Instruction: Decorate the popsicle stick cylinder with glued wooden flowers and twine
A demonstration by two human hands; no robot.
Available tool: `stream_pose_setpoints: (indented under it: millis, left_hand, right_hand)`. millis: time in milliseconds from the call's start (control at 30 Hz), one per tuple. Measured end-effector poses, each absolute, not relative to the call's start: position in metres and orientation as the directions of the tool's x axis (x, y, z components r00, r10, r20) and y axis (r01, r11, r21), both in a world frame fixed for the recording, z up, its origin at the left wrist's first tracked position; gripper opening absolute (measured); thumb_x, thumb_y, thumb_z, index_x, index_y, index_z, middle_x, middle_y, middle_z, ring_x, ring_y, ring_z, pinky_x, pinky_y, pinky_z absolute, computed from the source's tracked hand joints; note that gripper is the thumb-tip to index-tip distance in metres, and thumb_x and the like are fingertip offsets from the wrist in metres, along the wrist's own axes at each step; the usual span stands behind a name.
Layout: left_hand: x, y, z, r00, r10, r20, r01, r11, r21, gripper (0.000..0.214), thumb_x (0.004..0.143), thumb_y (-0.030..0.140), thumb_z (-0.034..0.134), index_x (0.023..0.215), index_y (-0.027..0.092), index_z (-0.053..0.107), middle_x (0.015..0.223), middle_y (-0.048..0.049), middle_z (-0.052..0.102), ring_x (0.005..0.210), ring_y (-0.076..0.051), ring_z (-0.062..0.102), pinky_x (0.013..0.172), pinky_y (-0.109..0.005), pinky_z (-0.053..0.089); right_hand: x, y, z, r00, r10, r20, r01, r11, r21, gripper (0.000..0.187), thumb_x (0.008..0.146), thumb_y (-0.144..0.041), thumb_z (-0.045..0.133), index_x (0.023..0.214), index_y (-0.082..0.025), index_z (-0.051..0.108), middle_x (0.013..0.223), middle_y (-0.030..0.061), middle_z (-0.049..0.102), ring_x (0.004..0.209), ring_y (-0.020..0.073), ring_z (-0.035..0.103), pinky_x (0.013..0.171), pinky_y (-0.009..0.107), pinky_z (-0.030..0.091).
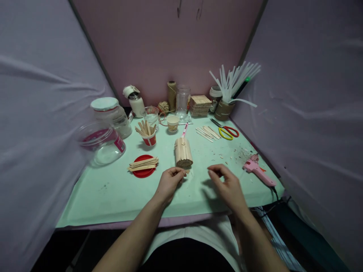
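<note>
A cylinder covered in wooden craft sticks [183, 152] lies on the table in front of me, its round end facing me. My left hand [170, 183] is just below that end, thumb and forefinger pinched together. A tiny tan piece shows by the fingertips, too small to name. To the right, my right hand [225, 183] hovers over the table with curled fingers, thumb and forefinger close together; whether anything is between them is hidden. Behind the cylinder a pink and white stick-shaped tool [185, 130] touches it or lies close by.
Left are a red lid [144, 174] with craft sticks, a red cup of sticks [149, 139] and clear jars [109, 145]. Right are a pink glue gun [259, 172], scissors [227, 132], loose sticks [208, 133], wood scraps and a pot of glue sticks [224, 110]. Stacked wooden squares [200, 105] stand behind.
</note>
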State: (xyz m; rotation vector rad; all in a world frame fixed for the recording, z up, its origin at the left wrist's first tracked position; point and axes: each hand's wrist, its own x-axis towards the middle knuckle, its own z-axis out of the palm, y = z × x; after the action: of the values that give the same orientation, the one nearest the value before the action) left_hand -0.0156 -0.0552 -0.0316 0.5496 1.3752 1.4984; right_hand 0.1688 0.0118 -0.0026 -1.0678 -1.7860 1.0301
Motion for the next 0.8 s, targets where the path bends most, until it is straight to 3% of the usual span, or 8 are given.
stream_pose_setpoints:
  millis: [100,200,267,433,633,733,800]
  left_hand:
    - [-0.017,-0.056,-0.031,-0.403,0.871,-0.279,-0.375,0.121,0.919,0.024,0.063,0.033,0.080,0.069,0.012,0.069,0.063,-0.0009,0.061,0.052,-0.006,0.043,0.049,-0.019,0.030]
    - [-0.017,-0.057,-0.029,-0.409,0.871,-0.273,-0.380,0.109,0.918,0.026,0.063,0.035,0.080,0.069,0.012,0.069,0.065,-0.0012,0.061,0.052,-0.006,0.043,0.049,-0.019,0.030]
    - [-0.017,-0.058,-0.026,-0.424,0.868,-0.260,-0.366,0.099,0.925,0.025,0.063,0.034,0.080,0.069,0.013,0.069,0.066,-0.0011,0.062,0.054,-0.006,0.043,0.051,-0.019,0.031]
    - [-0.018,-0.061,-0.012,-0.451,0.872,-0.191,-0.270,0.070,0.960,0.021,0.066,0.032,0.079,0.072,0.014,0.071,0.066,-0.0004,0.063,0.058,-0.007,0.045,0.056,-0.019,0.035]
    - [-0.025,-0.060,0.001,-0.423,0.882,-0.208,-0.260,0.102,0.960,0.024,0.067,0.036,0.078,0.073,0.015,0.071,0.066,-0.0005,0.063,0.055,-0.008,0.045,0.053,-0.020,0.035]
    - [-0.031,-0.057,0.005,-0.470,0.881,-0.058,-0.073,0.027,0.997,0.018,0.073,0.034,0.074,0.076,0.016,0.071,0.062,-0.0001,0.062,0.057,-0.010,0.049,0.055,-0.022,0.039]
    - [-0.037,-0.054,0.009,-0.478,0.864,0.159,0.152,-0.096,0.984,0.013,0.079,0.029,0.070,0.077,0.016,0.071,0.068,-0.0021,0.065,0.063,-0.013,0.056,0.060,-0.023,0.044]
  right_hand:
    - [0.213,0.025,0.007,-0.112,0.934,0.339,0.453,0.352,-0.819,0.023,0.079,-0.042,0.062,0.085,-0.020,0.067,0.082,0.0057,0.067,0.073,0.0210,0.056,0.072,0.034,0.045]
    - [0.245,0.035,0.009,0.064,0.942,0.329,0.577,0.234,-0.783,0.028,0.078,-0.046,0.063,0.087,-0.020,0.068,0.083,0.0072,0.069,0.073,0.0219,0.058,0.073,0.035,0.045]
    - [0.252,0.034,0.009,0.067,0.948,0.310,0.578,0.216,-0.787,0.029,0.079,-0.047,0.063,0.088,-0.020,0.069,0.084,0.0072,0.069,0.074,0.0219,0.059,0.073,0.035,0.046]
    - [0.241,0.029,0.008,-0.138,0.942,0.305,0.542,0.329,-0.773,0.026,0.079,-0.047,0.062,0.079,-0.022,0.068,0.081,0.0050,0.070,0.075,0.0213,0.060,0.072,0.032,0.047]
    - [0.257,0.045,0.005,-0.019,0.965,0.260,0.562,0.226,-0.796,0.032,0.076,-0.050,0.063,0.083,-0.020,0.070,0.084,0.0070,0.072,0.076,0.0230,0.062,0.074,0.035,0.047]
    - [0.270,0.047,0.003,0.022,0.977,0.213,0.560,0.165,-0.812,0.033,0.076,-0.051,0.065,0.086,-0.020,0.071,0.084,0.0067,0.072,0.074,0.0224,0.061,0.073,0.035,0.047]
    - [0.271,0.044,0.002,0.056,0.980,0.191,0.520,0.134,-0.843,0.031,0.077,-0.050,0.066,0.086,-0.020,0.070,0.083,0.0061,0.071,0.074,0.0221,0.061,0.072,0.034,0.047]
